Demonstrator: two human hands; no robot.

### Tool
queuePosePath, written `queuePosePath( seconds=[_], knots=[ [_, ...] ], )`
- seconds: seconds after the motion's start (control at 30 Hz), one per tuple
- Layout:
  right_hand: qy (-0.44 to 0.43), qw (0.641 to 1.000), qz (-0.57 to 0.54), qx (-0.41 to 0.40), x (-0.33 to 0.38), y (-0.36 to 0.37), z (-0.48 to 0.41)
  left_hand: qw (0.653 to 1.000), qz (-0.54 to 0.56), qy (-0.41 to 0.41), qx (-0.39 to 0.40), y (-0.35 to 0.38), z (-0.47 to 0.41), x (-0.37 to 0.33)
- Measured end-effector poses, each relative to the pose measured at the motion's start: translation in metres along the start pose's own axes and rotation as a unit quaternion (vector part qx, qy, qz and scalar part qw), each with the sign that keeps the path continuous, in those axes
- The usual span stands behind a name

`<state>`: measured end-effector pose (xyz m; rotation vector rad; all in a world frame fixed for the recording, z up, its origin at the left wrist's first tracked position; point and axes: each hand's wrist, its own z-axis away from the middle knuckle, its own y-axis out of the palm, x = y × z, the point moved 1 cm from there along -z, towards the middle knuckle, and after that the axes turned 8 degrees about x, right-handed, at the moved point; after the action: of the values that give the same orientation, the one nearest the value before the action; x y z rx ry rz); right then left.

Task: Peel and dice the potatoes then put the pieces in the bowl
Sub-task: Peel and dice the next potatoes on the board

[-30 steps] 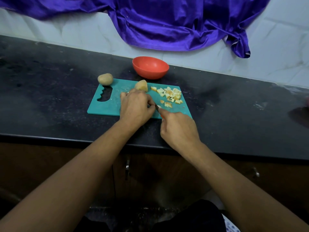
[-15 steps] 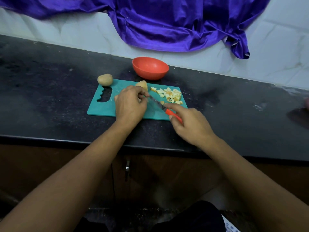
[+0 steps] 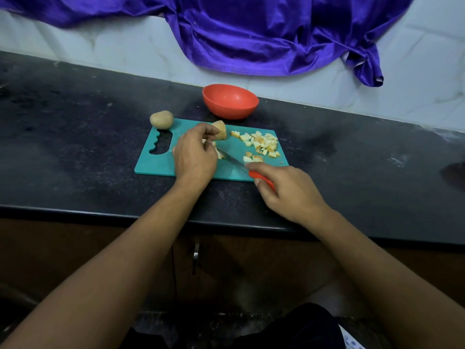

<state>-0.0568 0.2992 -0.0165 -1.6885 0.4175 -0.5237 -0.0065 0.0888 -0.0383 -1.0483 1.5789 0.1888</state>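
A teal cutting board [image 3: 156, 167] lies on the black counter. My left hand [image 3: 193, 154] is curled over a cut potato piece [image 3: 219, 152] at the board's middle. My right hand [image 3: 289, 190] grips a red-handled knife [image 3: 259, 177]; its blade runs up-left to that piece. A half potato [image 3: 221, 129] sits just beyond my left fingers. Diced pieces [image 3: 261, 144] are heaped on the board's right part. A whole unpeeled potato [image 3: 161, 119] rests at the board's far left corner. The red bowl [image 3: 230, 100] stands behind the board and looks empty.
A purple cloth [image 3: 251, 34] hangs down the white tiled wall behind the counter. The black counter [image 3: 75, 137] stretches left and right of the board. Its front edge runs under my forearms, with a brown cabinet door and handle [image 3: 195, 258] below.
My right hand has drawn back to the right, so the knife blade and red handle now show. My left hand shifted slightly up the board and its fingers lifted off the piece a little.
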Motion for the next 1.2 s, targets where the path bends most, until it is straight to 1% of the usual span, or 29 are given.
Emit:
queuePosePath(
  seconds=[0.1,0.27,0.37,0.47,0.6,0.67,0.73,0.8,0.97,1.1,1.2],
  knots=[
    [-0.002,1.000,0.020,0.000,-0.005,-0.001,0.001,1.000,0.000,-0.002,-0.001,0.001,-0.001,0.002],
    [0.005,0.999,-0.027,-0.030,-0.012,0.001,0.004,1.000,-0.015,-0.002,0.006,0.002,-0.003,0.004],
    [-0.003,1.000,0.001,-0.014,-0.009,0.001,0.006,0.999,-0.044,-0.003,0.015,0.003,-0.003,0.004],
    [0.025,0.999,0.030,-0.010,-0.012,-0.002,0.001,0.997,-0.075,-0.010,0.029,0.003,-0.003,0.005],
    [0.060,0.998,-0.005,-0.027,-0.018,-0.005,-0.005,0.996,-0.085,-0.007,0.026,0.003,-0.003,0.005],
    [0.051,0.998,-0.023,-0.030,-0.016,-0.006,-0.004,0.997,-0.074,-0.008,0.023,0.004,-0.004,0.006],
    [0.029,0.999,-0.009,-0.014,-0.012,-0.005,0.000,0.997,-0.069,-0.010,0.020,0.004,-0.005,0.007],
    [0.028,0.999,0.015,-0.006,-0.012,-0.005,0.000,0.997,-0.071,-0.010,0.020,0.004,-0.006,0.007],
    [0.093,0.994,0.049,-0.017,-0.021,-0.003,-0.024,0.997,-0.072,-0.013,0.016,0.004,-0.007,0.008],
    [0.105,0.993,0.058,-0.019,-0.021,0.002,-0.042,0.998,-0.067,-0.014,0.004,0.002,-0.005,0.006],
    [0.120,0.990,0.029,-0.062,-0.018,0.012,-0.041,0.998,-0.056,-0.014,0.007,0.000,-0.005,0.006]
  ],
)
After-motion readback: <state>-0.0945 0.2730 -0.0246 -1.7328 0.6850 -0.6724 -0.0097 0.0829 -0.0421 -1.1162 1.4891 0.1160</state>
